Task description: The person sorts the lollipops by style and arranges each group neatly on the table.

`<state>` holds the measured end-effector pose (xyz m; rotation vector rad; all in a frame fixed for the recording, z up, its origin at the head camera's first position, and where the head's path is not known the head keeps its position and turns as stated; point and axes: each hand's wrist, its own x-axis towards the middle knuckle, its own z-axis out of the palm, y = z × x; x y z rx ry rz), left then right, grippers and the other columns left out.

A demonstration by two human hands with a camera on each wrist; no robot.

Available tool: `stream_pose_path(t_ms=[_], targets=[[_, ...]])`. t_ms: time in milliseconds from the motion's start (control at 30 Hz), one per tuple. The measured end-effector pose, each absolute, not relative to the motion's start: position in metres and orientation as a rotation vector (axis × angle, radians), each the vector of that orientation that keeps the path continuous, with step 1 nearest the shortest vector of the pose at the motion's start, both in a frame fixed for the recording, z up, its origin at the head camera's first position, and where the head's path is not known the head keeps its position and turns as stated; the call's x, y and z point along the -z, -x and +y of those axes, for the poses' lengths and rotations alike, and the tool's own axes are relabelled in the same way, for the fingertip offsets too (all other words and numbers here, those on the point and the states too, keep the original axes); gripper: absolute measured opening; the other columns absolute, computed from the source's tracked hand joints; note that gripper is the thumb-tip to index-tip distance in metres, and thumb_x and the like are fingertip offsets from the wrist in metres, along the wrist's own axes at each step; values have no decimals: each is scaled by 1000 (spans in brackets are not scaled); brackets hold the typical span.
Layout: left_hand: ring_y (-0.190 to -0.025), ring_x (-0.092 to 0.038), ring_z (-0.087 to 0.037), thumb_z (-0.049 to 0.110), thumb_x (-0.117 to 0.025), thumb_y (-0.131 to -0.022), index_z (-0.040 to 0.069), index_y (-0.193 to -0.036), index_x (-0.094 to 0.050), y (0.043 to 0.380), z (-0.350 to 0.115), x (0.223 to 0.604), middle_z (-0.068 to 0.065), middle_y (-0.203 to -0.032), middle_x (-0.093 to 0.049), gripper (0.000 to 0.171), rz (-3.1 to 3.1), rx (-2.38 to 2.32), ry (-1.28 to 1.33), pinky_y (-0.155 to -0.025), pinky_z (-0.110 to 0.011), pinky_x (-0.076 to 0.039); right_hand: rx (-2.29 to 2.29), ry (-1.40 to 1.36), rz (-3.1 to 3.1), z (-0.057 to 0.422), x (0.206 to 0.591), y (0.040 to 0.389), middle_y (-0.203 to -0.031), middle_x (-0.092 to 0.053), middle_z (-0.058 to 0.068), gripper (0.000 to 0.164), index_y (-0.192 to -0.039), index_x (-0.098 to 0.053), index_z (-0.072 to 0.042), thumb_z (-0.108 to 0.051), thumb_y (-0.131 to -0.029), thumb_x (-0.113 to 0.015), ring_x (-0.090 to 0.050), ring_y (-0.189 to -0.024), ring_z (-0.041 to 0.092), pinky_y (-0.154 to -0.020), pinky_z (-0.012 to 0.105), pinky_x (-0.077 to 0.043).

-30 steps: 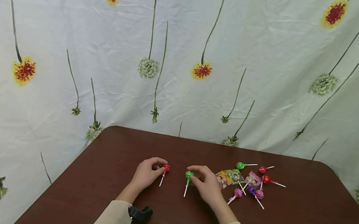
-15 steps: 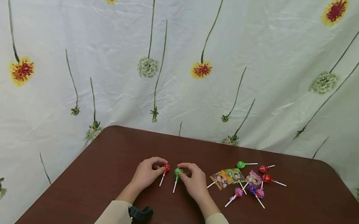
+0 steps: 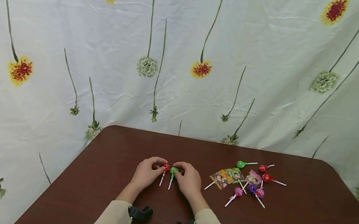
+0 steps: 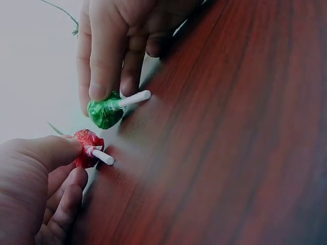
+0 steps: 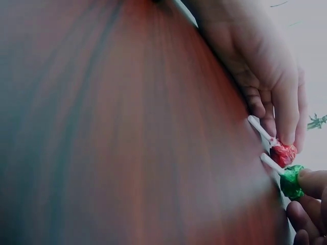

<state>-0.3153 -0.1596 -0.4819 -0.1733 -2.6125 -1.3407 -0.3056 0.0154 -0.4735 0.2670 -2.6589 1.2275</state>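
Note:
My left hand [image 3: 147, 172] pinches a red-wrapped lollipop [image 4: 88, 145] by its head, thumb and fingers on either side. Close to its right, my right hand [image 3: 188, 180] pinches a green-wrapped lollipop [image 4: 105, 111] in the same way. Both white sticks point back toward me over the brown table [image 3: 117, 145]. In the right wrist view the red head [image 5: 283, 153] is right beside the green head [image 5: 292, 182], nearly side by side.
Right of my hands lies a loose group of lollipops: a green one [image 3: 241, 164], red ones [image 3: 267, 178], a pink one [image 3: 238, 192] and a purple one [image 3: 252, 188]. Flat printed wrappers [image 3: 221, 179] lie among them. A flowered white cloth [image 3: 167, 98] hangs behind the table.
My right hand has moved left with the green lollipop, bringing it close to the red one. The left hand has stayed in place, holding the red lollipop.

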Motion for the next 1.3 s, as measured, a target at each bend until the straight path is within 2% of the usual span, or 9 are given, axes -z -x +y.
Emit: stream_pose_path(t_ms=[333,633,933,1300], targets=[[-74,-55,-14,19,-73,-92,20,-109,-74,315,-160,481,-2,-94,-71,18,-2616,1361,171,-61,-26,-45,-1173,-219,-2675,11,473,304,-107,-71,-1,20,-114,-74,-25,-26,-94,-70,-58,-81,12,-71,32,-44],[-72,-54,-15,20,-73,-92,20,-110,-74,312,-160,481,-1,-91,-69,19,-2628,1360,168,-60,-26,-44,-1302,-233,-2574,17,475,301,-106,-70,1,20,-114,-73,-21,-19,-94,-68,-63,-86,15,-73,33,-47],[-73,-53,-15,20,-74,-90,21,-108,-75,314,-156,482,0,-88,-68,17,-2621,1360,151,-60,-26,-44,-1518,-200,-2414,31,474,302,-111,-71,6,18,-106,-75,-18,-11,-94,-64,-65,-95,21,-83,37,-50],[-75,-53,-14,18,-73,-91,21,-110,-74,314,-160,482,0,-92,-69,19,-2625,1332,159,-61,-26,-44,-1572,-230,-2454,55,473,293,-114,-72,2,17,-107,-75,-18,-13,-97,-62,-64,-104,23,-88,41,-50]])
